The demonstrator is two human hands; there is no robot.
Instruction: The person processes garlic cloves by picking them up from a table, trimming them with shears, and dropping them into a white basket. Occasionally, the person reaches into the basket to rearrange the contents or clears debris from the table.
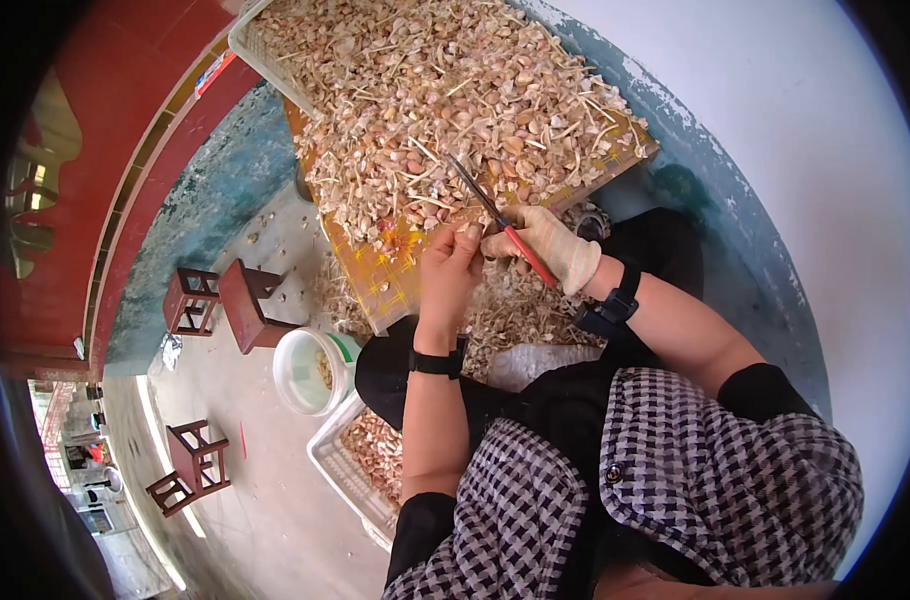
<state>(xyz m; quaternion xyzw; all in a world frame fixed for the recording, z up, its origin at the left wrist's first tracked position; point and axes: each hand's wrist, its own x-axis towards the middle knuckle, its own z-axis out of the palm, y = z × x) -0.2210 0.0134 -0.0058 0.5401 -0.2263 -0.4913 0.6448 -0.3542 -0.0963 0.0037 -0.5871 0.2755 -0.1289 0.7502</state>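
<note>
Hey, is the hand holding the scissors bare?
No, the right hand gripping the scissors wears a pale glove, while only the left hand is bare.

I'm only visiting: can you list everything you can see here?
garlic heap: one, pinkish-tan, covering the board ahead
board: one, orange-yellow, under the heap
scissors: one pair, red handles, in the right hand
bucket: one, white, on the floor at left
crate: one, white, holding garlic, next to the bucket
stools: three, dark reddish wood, on the floor at left
wristbands: two, black, one on each wrist
left hand: bare, fingertips close to the scissors
right hand: in a pale glove, gripping the scissors
</note>
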